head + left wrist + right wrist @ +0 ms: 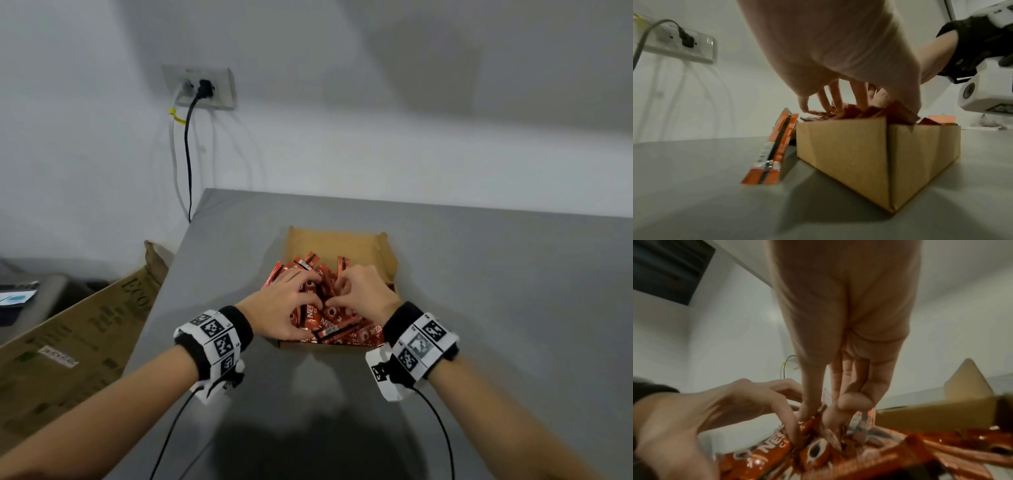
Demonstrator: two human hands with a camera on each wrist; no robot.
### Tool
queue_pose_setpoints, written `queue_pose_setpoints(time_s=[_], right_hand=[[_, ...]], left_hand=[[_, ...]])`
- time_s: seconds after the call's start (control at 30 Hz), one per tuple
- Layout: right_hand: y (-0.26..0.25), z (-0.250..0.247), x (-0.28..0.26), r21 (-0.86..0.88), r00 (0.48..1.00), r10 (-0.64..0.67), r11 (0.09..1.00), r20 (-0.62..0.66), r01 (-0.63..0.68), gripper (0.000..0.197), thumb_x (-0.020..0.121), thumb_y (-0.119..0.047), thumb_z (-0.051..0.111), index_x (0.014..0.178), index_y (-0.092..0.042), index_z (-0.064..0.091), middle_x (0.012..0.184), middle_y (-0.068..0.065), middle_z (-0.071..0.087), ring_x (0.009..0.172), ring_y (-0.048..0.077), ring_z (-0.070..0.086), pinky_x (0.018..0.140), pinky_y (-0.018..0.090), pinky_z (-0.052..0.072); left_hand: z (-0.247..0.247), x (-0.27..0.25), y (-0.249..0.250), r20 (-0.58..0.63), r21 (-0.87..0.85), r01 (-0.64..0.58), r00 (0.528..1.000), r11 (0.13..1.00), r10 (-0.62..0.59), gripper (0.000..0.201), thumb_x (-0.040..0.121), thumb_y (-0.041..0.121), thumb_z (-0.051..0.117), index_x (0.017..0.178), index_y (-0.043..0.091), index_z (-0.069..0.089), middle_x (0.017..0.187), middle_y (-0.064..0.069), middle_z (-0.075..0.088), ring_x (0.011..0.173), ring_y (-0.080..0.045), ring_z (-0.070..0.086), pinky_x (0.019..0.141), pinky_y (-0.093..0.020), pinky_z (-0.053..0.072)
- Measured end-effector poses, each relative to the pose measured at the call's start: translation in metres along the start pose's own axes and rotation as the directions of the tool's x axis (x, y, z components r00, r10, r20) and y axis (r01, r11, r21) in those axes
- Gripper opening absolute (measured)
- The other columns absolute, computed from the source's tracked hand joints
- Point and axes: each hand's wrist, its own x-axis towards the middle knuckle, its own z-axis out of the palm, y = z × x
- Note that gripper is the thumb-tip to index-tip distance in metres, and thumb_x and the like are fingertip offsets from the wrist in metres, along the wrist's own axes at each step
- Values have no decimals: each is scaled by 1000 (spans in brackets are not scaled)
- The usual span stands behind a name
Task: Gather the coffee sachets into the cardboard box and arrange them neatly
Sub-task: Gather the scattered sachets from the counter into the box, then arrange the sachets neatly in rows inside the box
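Both hands in cardboard box (342,243), over heaped coffee sachets (337,329): left hand (281,308) curled, fingertips digging in; right hand (363,291) curled, pinching sachets.

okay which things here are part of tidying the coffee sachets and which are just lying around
Part of the job: coffee sachets, cardboard box, sachet leaning outside the box, left hand, right hand.

Lying about: large printed carton, wall socket, black plug.

Readable print on the sachets

The red coffee sachets (337,325) in the box show white letters "NES"; the rest is covered. Print on the big carton (72,346) beside the desk is too blurred to read.
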Motion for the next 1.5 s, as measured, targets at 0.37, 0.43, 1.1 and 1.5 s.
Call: queue_pose_setpoints(time_s=[0.37, 0.43, 1.1, 1.5], right_hand=[[62, -12, -20, -145, 938, 229, 951, -259, -272, 36, 87, -23, 63, 116, -6, 49, 116, 11, 52, 105, 26, 55, 89, 32, 45], [62, -6, -21, -115, 947, 220, 961, -233, -251, 41, 87, -12, 62, 124, -7, 45, 122, 12, 50, 113, 27, 52, 95, 33, 42], [39, 22, -22, -297, 940, -152, 953, -304, 58, 22, 90, -10, 53, 111, -6, 60, 113, 7, 54, 109, 22, 46, 94, 38, 44], [28, 28, -24, -164, 966, -255, 955, -44, 245, 26, 91, -21, 56, 115, -15, 64, 112, 1, 63, 105, 14, 54, 96, 32, 43]], left_hand=[[10, -21, -27, 11, -32, 726, 687, 687, -726, 46, 94, 27, 50, 134, 14, 34, 129, -15, 39, 116, -34, 42, 95, -48, 44], [17, -20, -31, 18, -47, 720, 694, 693, -720, 41, 93, 24, 51, 131, 12, 38, 126, -15, 41, 116, -32, 41, 94, -46, 44], [-42, 11, 32, -61, -241, 295, 946, 925, -317, 35, 90, 26, 55, 123, 19, 50, 108, 2, 61, 84, -7, 61, 81, -23, 53], [-24, 12, 19, -12, 81, 128, 992, 988, -128, 30, 93, 32, 49, 121, 23, 54, 132, 2, 43, 122, -13, 37, 106, -38, 31]])
